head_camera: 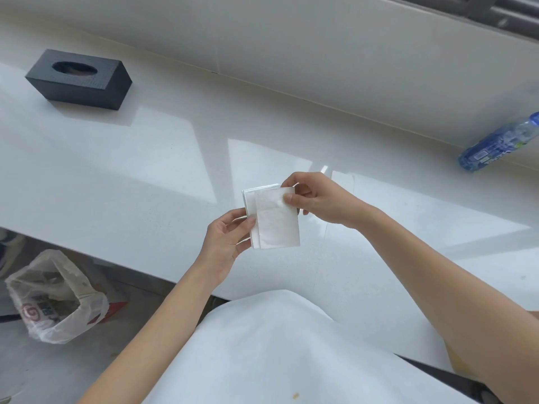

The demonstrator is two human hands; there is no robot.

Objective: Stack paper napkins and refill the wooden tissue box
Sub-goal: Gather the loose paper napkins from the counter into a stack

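Note:
A small stack of white folded paper napkins (275, 220) is held above the white counter (145, 170), near its front edge. My left hand (226, 243) grips the stack's lower left side. My right hand (315, 199) pinches the upper right corner, thumb on top. The napkins' edges are not quite flush. The dark tissue box (80, 80) with an oval slot on top stands far away at the back left of the counter; its inside is not visible.
A blue plastic bottle (498, 144) lies on its side at the back right by the wall. On the floor at lower left sits a white plastic bag (55, 298) holding rubbish. A white garment covers my front below the counter edge.

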